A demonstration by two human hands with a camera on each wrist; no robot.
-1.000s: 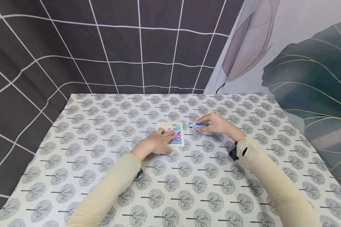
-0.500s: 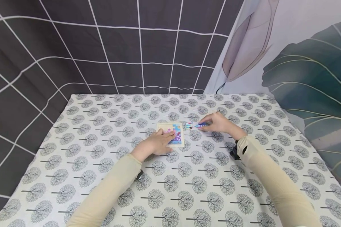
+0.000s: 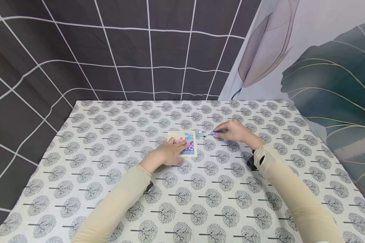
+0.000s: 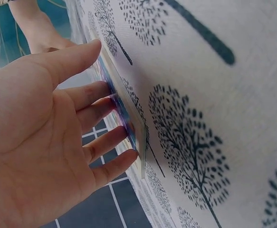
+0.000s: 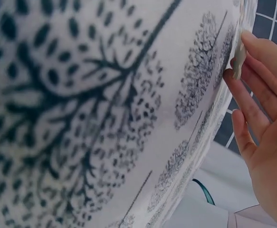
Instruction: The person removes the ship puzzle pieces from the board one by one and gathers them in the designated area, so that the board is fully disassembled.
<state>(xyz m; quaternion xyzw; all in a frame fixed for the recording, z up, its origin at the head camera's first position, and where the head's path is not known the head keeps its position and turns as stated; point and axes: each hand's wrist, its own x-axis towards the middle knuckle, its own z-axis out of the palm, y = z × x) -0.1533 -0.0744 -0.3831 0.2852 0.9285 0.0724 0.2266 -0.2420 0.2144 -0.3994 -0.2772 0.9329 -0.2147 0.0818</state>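
My left hand rests with its fingertips on a small picture jigsaw puzzle in a pale frame tray. In the left wrist view those fingers are spread and slightly bent against the puzzle face, covering part of the picture. To the right of the tray, my right hand pinches a blue puzzle piece between thumb and fingers. Seen edge-on in the right wrist view, the puzzle piece is thin and pale. Loose colourful puzzle pieces lie between the tray and the right hand.
A white cloth with grey tree prints covers the table. Behind it hangs a dark curtain with white grid lines. A leaf-patterned curtain is at the right, with a thin dark cord near the table's back edge.
My right hand has shifted slightly right, and the blue puzzle piece now stands apart from the other loose pieces. The left hand has stayed on the puzzle.
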